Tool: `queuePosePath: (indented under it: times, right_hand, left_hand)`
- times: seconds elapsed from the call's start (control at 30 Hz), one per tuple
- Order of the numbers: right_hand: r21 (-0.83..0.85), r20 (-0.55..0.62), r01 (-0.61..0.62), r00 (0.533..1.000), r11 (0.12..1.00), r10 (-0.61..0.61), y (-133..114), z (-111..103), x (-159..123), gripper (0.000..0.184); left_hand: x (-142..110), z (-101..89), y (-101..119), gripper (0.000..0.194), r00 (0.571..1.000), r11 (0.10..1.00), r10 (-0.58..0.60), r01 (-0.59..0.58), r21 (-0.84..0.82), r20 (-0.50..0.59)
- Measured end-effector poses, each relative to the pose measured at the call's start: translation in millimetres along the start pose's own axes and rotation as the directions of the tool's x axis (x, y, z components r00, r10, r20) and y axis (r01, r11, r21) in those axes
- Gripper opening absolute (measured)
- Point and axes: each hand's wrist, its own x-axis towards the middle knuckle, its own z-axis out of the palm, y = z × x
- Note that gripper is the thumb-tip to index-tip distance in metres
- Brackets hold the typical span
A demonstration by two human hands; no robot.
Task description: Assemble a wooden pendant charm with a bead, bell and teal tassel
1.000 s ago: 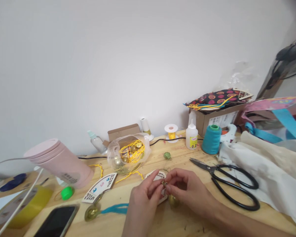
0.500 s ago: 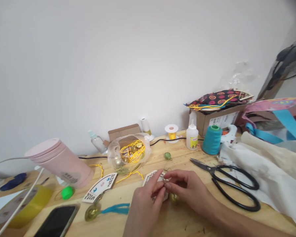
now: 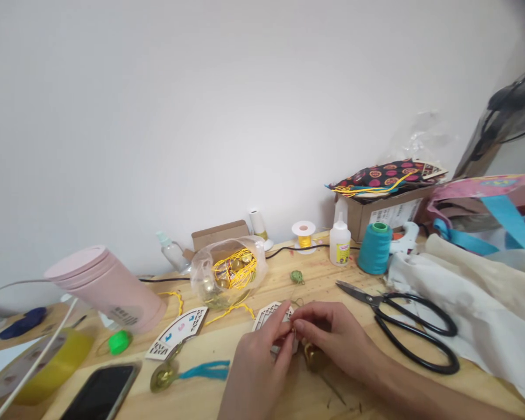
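Note:
My left hand and my right hand meet at the fingertips, both closed in a pinch on a thin green cord. The cord leads back toward a small green ball of cord. Partly covered by my left fingers, a white latticed wooden piece lies on the table. A gold bell shows just under my right fingers. The exact knot or loop between the fingertips is hidden. To the left rest a fan-shaped wooden piece and another gold bell with a blue tassel.
Black-handled scissors lie right of my hands, beside white cloth. Behind stand a glue bottle, a teal thread cone and a yellow spool. A bag of bells, pink tumbler, phone and tape fill the left.
My fingertips have shifted slightly right and drawn closer together. More of the gold bell shows under my right hand, and a thin dark strand now appears below it.

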Motion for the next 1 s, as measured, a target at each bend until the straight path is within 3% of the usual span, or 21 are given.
queuePosePath:
  times: [0.2,0.27,0.33,0.4,0.47,0.6,0.73,0.83,0.93,1.0]
  right_hand:
    - [-0.065,-0.007,0.011,1.0,0.998,-0.012,-2.0,-1.8,0.8,0.018]
    - [-0.18,-0.037,0.05,0.998,0.982,-0.058,-8.0,-7.0,1.7,0.018]
    - [-0.339,-0.025,0.159,0.984,0.927,-0.178,-18.0,-14.7,2.1,0.015]
    - [-0.462,0.098,0.32,0.946,0.828,-0.311,-30.6,-22.9,0.6,0.011]
    - [-0.554,0.271,0.446,0.895,0.703,-0.354,-42.7,-29.1,-4.1,0.008]
    - [-0.723,0.518,0.566,0.824,0.396,-0.232,-56.1,-31.2,-19.1,0.019]
    - [-0.778,0.611,0.609,0.791,0.154,-0.042,-57.1,-24.0,-27.5,0.012]
    - [-0.748,0.664,0.664,0.748,-0.013,0.007,-55.8,-17.1,-25.9,0.012]
    - [-0.667,0.741,0.737,0.672,-0.113,0.009,-52.0,-11.3,-21.7,0.009]
    - [-0.639,0.766,0.759,0.643,-0.13,-0.007,-47.5,-8.8,-18.5,0.008]
  left_hand:
    - [2.2,-0.4,-1.1,0.037,0.999,0.994,-0.043,0.042,-0.097,-0.008]
    - [2.6,-0.4,-2.3,0.036,0.998,0.99,-0.055,0.052,-0.134,-0.014]
    - [2.7,-0.8,-2.3,0.034,0.998,0.985,-0.065,0.062,-0.163,-0.013]
    - [2.6,-1.8,-0.2,0.029,0.998,0.985,-0.068,0.064,-0.159,-0.016]
    - [2.3,-3.4,3.2,0.023,0.998,0.991,-0.051,0.048,-0.125,-0.02]
    - [1.6,-6.3,8.6,0.021,0.999,0.994,-0.018,0.014,-0.111,-0.04]
    - [0.6,-6.5,7.9,0.021,0.997,0.988,-0.028,0.016,-0.154,-0.076]
    - [-0.3,-5.9,6.7,0.02,0.996,0.984,-0.024,0.008,-0.181,-0.083]
    - [-0.4,-6.4,5.9,0.02,0.997,0.977,-0.027,0.01,-0.213,-0.077]
    - [0.0,-7.1,5.1,0.02,0.996,0.972,-0.04,0.021,-0.232,-0.079]
